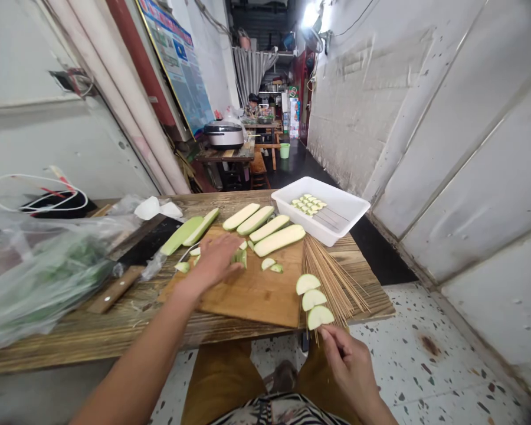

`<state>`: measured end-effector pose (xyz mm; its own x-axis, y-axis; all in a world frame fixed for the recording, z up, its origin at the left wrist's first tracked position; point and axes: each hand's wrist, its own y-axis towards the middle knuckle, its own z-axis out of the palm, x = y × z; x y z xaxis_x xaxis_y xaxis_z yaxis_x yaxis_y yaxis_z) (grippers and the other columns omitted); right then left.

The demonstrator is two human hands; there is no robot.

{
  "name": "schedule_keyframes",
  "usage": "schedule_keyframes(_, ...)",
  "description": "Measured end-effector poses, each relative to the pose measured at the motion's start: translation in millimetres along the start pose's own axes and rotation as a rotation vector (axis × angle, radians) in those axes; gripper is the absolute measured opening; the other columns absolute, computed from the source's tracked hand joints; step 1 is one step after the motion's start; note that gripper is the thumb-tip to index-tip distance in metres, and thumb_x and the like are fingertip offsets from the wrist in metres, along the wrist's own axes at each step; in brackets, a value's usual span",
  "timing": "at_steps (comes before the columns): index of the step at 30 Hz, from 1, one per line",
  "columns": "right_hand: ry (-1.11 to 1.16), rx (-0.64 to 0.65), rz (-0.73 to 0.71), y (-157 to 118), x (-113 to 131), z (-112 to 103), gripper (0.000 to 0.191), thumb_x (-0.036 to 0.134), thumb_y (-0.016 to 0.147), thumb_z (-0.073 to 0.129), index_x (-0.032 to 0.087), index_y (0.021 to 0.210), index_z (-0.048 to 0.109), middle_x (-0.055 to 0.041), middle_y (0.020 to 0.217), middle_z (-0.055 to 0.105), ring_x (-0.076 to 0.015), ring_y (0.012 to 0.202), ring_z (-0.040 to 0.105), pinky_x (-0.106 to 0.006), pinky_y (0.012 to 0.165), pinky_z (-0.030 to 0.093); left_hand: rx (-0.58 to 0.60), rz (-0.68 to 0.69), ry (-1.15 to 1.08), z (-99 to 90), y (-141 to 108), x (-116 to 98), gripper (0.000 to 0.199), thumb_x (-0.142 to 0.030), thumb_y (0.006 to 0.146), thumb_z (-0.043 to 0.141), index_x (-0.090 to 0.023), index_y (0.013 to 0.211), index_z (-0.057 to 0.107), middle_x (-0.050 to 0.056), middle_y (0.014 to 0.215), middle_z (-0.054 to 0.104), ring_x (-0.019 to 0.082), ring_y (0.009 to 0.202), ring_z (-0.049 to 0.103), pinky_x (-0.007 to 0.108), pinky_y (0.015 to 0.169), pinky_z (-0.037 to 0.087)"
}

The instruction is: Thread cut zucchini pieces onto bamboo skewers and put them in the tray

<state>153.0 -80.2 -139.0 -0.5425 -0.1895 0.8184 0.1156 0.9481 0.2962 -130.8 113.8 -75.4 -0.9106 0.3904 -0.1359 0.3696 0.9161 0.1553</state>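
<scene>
At the lower right of the frame, the right hand [351, 363] pinches, between thumb and index finger, the near end of a skewer of three half-moon zucchini slices [314, 300]. Its long axis runs from those fingertips up the frame and slightly left, passing between the right edge of the cutting board [256, 301] and the fan of bare bamboo sticks [331, 283]. Near the middle of the frame, the left hand [216, 257] lies palm down over the board, fingers stretched out across cut zucchini pieces [239, 258]; whether they grip one I cannot tell, since the hand hides them. Those pieces lie to the upper left of the pinching fingers, well apart from the skewer, and the left hand is much the nearer. Between the two hands, two small zucchini slices [268, 264] rest on the board. Beyond them, four long zucchini halves [269, 228] lie side by side, and right of centre a white tray [301, 221] holds loaded skewers [308, 205].
</scene>
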Motion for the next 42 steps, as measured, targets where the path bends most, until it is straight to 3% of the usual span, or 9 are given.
schedule_keyframes(4,0.016,0.0,-0.034,1.5,6.4,1.6,0.024,0.028,0.091,0.045,0.015,0.087,0.065,-0.0023,0.066,0.065,-0.0136,0.055,0.059,-0.019,0.054,0.045,0.186,0.064,0.038,14.1,8.5,-4.9,0.062,-0.029,0.069,0.061,-0.019,0.129,0.045,0.014,0.135,0.048,0.031,0.132,0.03,0.054,0.105,0.012)
schedule_keyframes(9,0.026,-0.013,-0.046,2.1,11.0,0.3,0.022,0.026,0.091,0.045,0.016,0.085,0.064,-0.001,0.065,0.064,-0.0128,0.054,0.057,-0.019,0.052,0.043,0.256,0.062,0.052,15.5,18.2,-3.9,0.058,-0.029,0.071,0.058,-0.018,0.127,0.047,0.018,0.133,0.049,0.032,0.128,0.037,0.057,0.104,0.011)
schedule_keyframes(13,0.046,0.012,-0.031,1.4,10.6,2.2,0.022,0.025,0.091,0.045,0.016,0.085,0.064,-0.0009,0.065,0.063,-0.0128,0.055,0.056,-0.019,0.053,0.042,0.252,0.076,0.054,15.1,19.2,-7.5,0.056,-0.026,0.068,0.056,-0.018,0.123,0.051,0.016,0.13,0.053,0.031,0.125,0.041,0.055,0.105,0.012)
schedule_keyframes(19,0.073,0.041,-0.018,0.8,12.4,1.7,0.023,0.026,0.092,0.043,0.016,0.084,0.062,-0.0006,0.064,0.059,-0.0129,0.055,0.054,-0.02,0.053,0.04,0.221,0.068,0.047,21.7,16.5,-11.1,0.063,-0.022,0.069,0.048,-0.017,0.131,0.042,0.014,0.136,0.047,0.029,0.123,0.043,0.049,0.101,0.025)
schedule_keyframes(29,0.068,0.051,0.001,0.2,14.7,1.2,0.024,0.024,0.092,0.042,0.016,0.084,0.063,-0.0014,0.068,0.062,-0.0132,0.059,0.056,-0.02,0.056,0.041,0.157,0.097,0.027,25.6,17.8,-8.1,0.065,-0.026,0.073,0.054,-0.016,0.135,0.036,0.015,0.134,0.047,0.028,0.122,0.043,0.048,0.1,0.025)
schedule_keyframes(32,0.064,0.07,-0.001,1.0,17.6,0.0,0.026,0.024,0.093,0.041,0.016,0.082,0.063,-0.0017,0.067,0.062,-0.0133,0.059,0.056,-0.02,0.055,0.041,0.156,0.097,-0.027,23.5,18.4,-4.5,0.061,-0.031,0.072,0.059,-0.016,0.13,0.044,0.017,0.131,0.05,0.03,0.121,0.043,0.05,0.1,0.025)
schedule_keyframes(36,0.072,0.075,0.016,0.4,18.3,0.6,0.028,0.025,0.093,0.04,0.017,0.079,0.062,-0.0021,0.068,0.062,-0.0134,0.06,0.056,-0.02,0.055,0.041,0.04,0.085,-0.302,18.1,13.8,-1.3,0.06,-0.039,0.068,0.067,-0.019,0.122,0.053,0.015,0.131,0.052,0.031,0.123,0.042,0.05,0.104,0.025)
schedule_keyframes(39,0.067,0.084,0.012,1.6,22.3,2.7,0.028,0.026,0.093,0.039,0.017,0.079,0.062,-0.0012,0.066,0.06,-0.0131,0.058,0.054,-0.02,0.054,0.04,-0.066,-0.062,-0.827,13.2,1.7,-10.9,0.075,-0.037,0.063,0.073,-0.02,0.13,0.045,0.011,0.132,0.051,0.027,0.118,0.048,0.042,0.099,0.036)
schedule_keyframes(42,0.069,0.107,-0.029,5.6,33.7,6.1,0.027,0.025,0.092,0.039,0.017,0.08,0.062,-0.0008,0.064,0.059,-0.0129,0.056,0.053,-0.02,0.054,0.039,-0.014,-0.247,-1.413,11.7,-14.6,-31.8,0.07,-0.026,0.063,0.074,-0.02,0.128,0.048,0.009,0.124,0.058,0.021,0.107,0.057,0.03,0.091,0.045)
